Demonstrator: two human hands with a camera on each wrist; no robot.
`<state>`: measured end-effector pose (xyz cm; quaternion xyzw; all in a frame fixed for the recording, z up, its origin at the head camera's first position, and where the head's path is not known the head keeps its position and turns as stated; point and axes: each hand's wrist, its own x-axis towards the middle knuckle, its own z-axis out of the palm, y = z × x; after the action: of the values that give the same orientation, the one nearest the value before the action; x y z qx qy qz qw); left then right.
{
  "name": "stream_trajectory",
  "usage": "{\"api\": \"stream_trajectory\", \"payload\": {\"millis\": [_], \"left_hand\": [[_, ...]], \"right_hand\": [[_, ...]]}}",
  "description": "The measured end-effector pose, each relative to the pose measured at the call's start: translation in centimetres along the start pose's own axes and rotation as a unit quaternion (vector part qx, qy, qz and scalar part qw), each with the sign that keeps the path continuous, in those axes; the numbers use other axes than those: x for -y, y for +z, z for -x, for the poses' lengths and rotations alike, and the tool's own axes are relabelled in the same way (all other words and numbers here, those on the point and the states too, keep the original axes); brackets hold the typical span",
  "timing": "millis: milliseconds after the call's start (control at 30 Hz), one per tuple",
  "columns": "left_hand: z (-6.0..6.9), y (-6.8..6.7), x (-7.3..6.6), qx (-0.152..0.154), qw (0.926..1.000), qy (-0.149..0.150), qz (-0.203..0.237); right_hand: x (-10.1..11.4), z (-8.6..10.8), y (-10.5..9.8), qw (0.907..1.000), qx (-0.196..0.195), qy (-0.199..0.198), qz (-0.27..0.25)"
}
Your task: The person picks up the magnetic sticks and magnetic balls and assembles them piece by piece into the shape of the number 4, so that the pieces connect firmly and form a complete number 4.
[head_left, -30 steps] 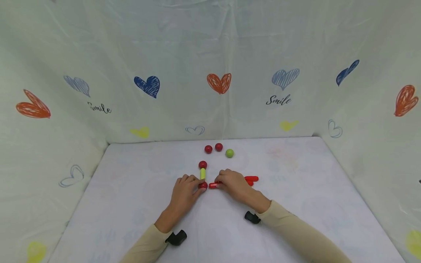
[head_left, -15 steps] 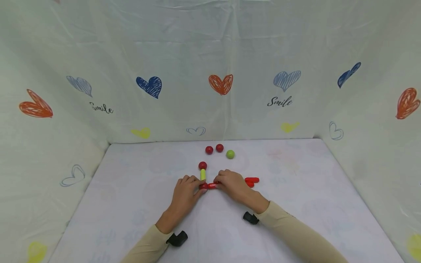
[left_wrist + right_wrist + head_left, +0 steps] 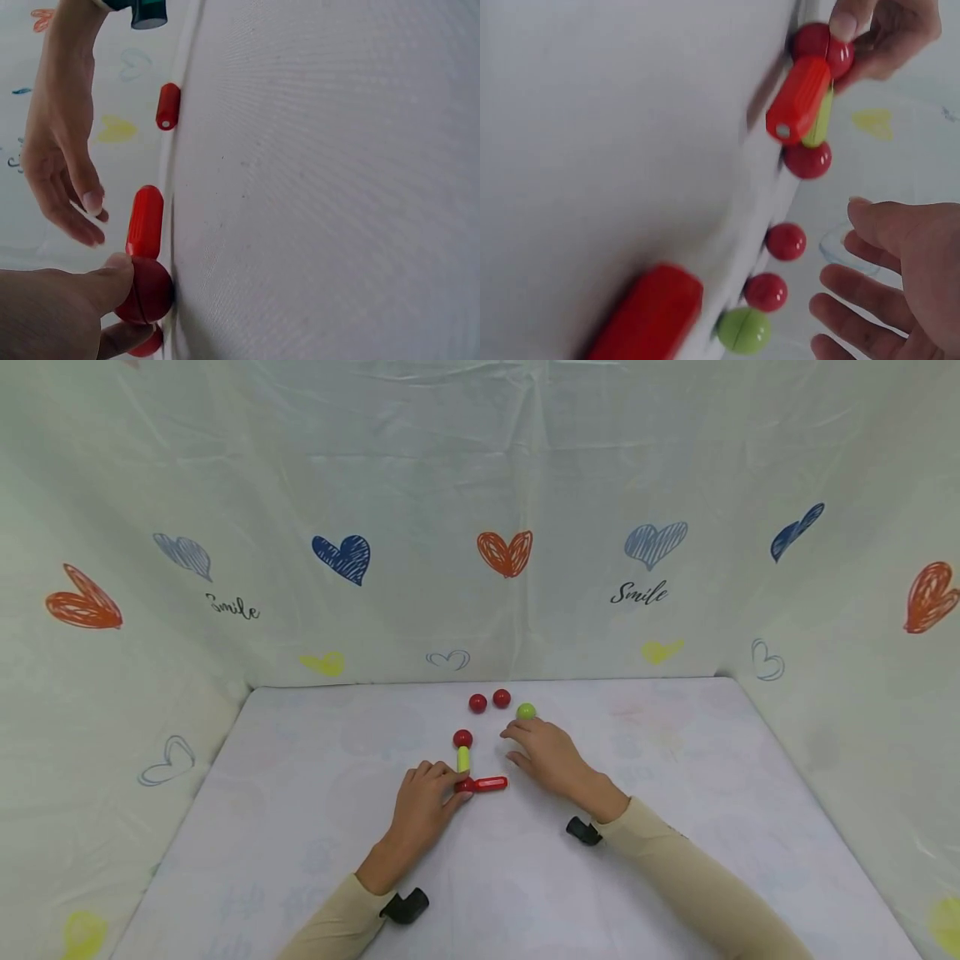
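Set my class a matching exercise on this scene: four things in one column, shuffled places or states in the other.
1. left hand
2. right hand
3. green ball
4. yellow stick

A. between two red balls
B. holding nothing
C. pinching a red ball
D. far side, beside two loose red balls

Pairs: 1-C, 2-B, 3-D, 4-A

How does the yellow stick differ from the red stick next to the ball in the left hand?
Colour: the yellow stick is yellow-green, the red stick red.
Direction: the yellow stick points forward, the red stick rightward.
Ends: the yellow stick's far end meets a second ball; the red stick's outer end is free.
Both are rods extending from the held ball.
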<state>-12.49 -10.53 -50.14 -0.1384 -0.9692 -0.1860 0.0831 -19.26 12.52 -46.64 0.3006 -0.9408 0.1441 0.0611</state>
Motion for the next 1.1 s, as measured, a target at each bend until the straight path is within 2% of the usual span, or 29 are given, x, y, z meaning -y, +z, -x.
{"api": "stream_trajectory", "payload": {"millis": [200, 400, 667, 900, 1100], "left_hand": [[0.0, -0.1, 0.0, -0.001, 1.0, -0.003, 0.003], [0.1, 0.0, -0.1, -0.003, 0.9999, -0.005, 0.009], [0.0, 0.1, -0.1, -0.001, 0.9999, -0.009, 0.012], [0.0, 0.2, -0.1, -0.002, 0.9998, -0.009, 0.014], [0.0, 0.3, -0.1, -0.002, 0.9999, -0.012, 0.01]], "right_hand": [[-1.6, -1.4, -0.8, 0.998, 0.013, 0.036, 0.05], [-3.0, -2.5, -0.9, 0.9939, 0.047, 0.064, 0.077], [-4.0, -3.3, -0.5, 0.9898, 0.089, 0.072, 0.085], [-4.2, -3.6, -0.4, 0.9905, 0.084, 0.066, 0.087], [-4.2, -3.4, -0.1, 0.9899, 0.094, 0.074, 0.075]]}}
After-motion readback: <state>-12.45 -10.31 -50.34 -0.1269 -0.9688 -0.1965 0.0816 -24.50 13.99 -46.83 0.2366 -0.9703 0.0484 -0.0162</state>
